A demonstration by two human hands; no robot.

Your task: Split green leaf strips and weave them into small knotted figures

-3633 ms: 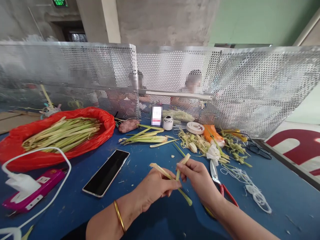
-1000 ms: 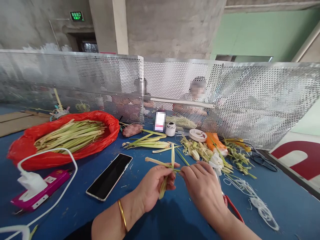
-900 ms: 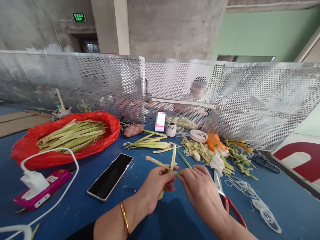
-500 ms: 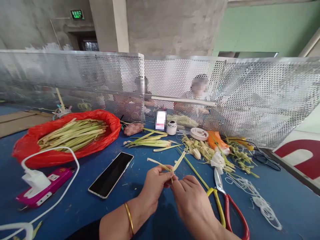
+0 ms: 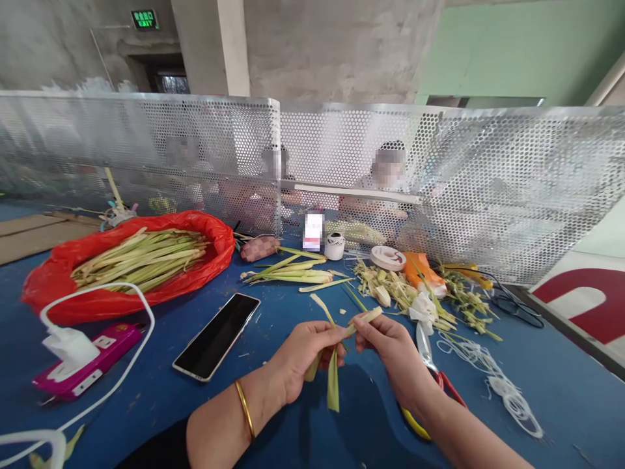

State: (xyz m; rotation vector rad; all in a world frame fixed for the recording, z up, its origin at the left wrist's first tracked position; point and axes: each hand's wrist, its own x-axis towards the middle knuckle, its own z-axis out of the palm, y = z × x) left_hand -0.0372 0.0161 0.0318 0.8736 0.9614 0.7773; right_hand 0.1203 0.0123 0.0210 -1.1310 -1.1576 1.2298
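Pale green leaf strips (image 5: 333,384) cross between my hands above the blue table, with ends hanging below and one pointing up and away. My left hand (image 5: 312,352) pinches them where they cross; a gold bangle is on that wrist. The thumb and fingers of my right hand (image 5: 383,335) close on a short pale strip end (image 5: 368,318) just to the right. Scissors (image 5: 424,348) with red and yellow handles lie partly under my right forearm. Beyond my hands is a small bundle of leaves (image 5: 297,273).
A red bag (image 5: 195,286) of long leaves, a phone (image 5: 217,335) and a magenta power strip (image 5: 92,365) lie left. Scraps (image 5: 390,286), a tape roll (image 5: 388,258) and white string (image 5: 512,397) lie right. People sit behind the perforated metal screen (image 5: 322,143).
My right hand has turned and moved up and slightly right, now pinching a strip end. Strip ends now hang below my left hand. More of the scissors is covered by my forearm.
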